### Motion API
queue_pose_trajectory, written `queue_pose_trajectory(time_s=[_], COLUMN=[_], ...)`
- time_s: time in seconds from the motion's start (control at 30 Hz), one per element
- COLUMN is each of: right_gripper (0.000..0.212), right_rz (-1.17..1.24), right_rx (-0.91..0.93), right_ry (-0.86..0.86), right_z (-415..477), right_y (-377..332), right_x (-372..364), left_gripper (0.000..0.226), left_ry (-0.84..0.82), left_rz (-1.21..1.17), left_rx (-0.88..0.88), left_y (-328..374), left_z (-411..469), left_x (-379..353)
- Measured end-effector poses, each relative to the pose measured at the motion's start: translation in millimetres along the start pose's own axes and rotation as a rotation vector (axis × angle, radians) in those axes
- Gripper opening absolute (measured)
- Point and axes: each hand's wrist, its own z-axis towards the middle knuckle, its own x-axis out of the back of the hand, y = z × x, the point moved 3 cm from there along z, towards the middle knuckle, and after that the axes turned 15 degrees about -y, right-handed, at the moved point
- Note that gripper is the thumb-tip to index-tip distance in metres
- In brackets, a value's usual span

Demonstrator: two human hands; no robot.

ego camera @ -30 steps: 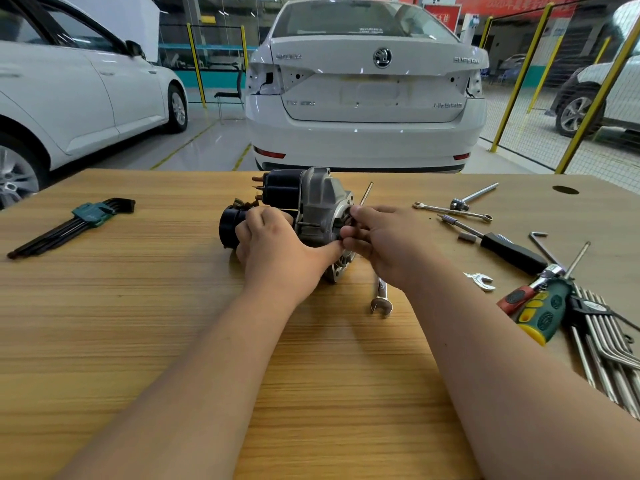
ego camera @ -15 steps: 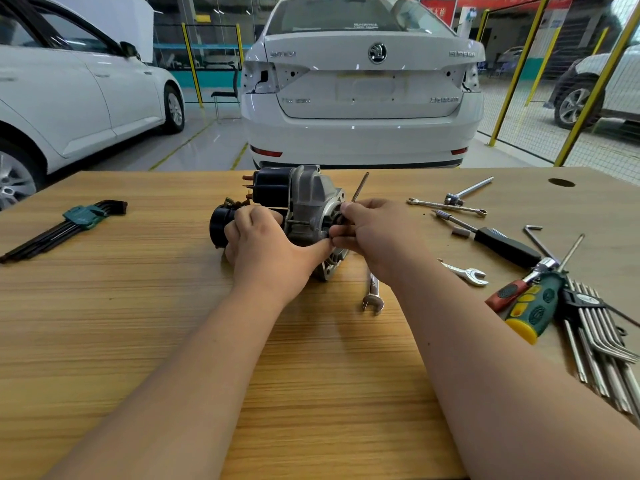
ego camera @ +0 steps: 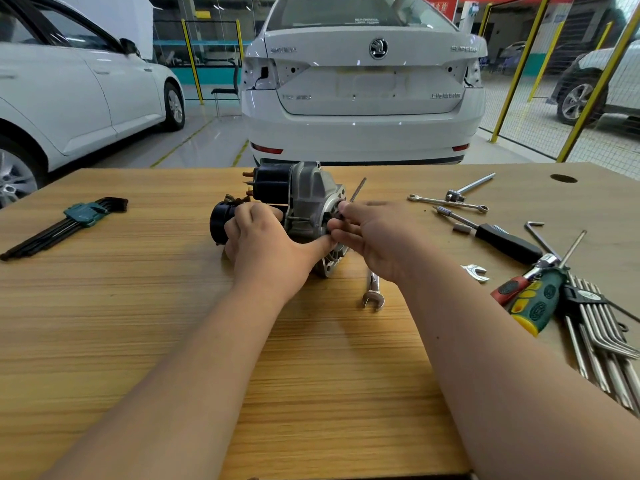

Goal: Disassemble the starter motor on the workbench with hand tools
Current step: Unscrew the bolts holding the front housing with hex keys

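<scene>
A wooden workbench (ego camera: pixel 138 323) stands in a garage, and a white car (ego camera: pixel 363 81) is just behind its far edge. Hex keys (ego camera: pixel 69 223) lie near the left edge, and screwdrivers (ego camera: pixel 530 299) lie at the right edge. Both forearms reach over the wide near part. The starter motor (ego camera: pixel 304 192) lies in the middle. The left hand (ego camera: pixel 266 244) grips its body, and the right hand (ego camera: pixel 374 233) pinches a thin metal rod (ego camera: pixel 358 188) at its front end.

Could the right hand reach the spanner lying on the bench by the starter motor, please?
Probably yes: the spanner lies uncovered on the workbench, close to the right hand. That hand pinches a thin rod at the starter motor, though, so it would likely need to release it first.
</scene>
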Motion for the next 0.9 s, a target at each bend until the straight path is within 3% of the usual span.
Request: queue_pose_trajectory(time_s=[0.17, 0.33, 0.57, 0.9], right_gripper=[0.017, 0.026, 0.026, 0.024], right_rz=[-0.086, -0.447, -0.495, -0.579], right_rx=[-0.006, -0.077, -0.188, -0.119], right_ry=[-0.058, -0.042, 0.011, 0.053], right_z=[-6, -11, -12, -11], right_y=[-2, -1, -1, -2], right_x=[2, -2, -6, -7], left_gripper=[0.092, 0.09, 0.087, 0.087], left_ry=[0.008, 0.01, 0.017, 0.029], left_rz=[0.014, -0.003, 0.005, -0.001], left_rx=[-0.002, -0.013, -0.011, -0.013], left_y=[-1, -1, -1, -2], left_z=[1, 1, 1, 2], left_x=[0, -1, -1, -1])
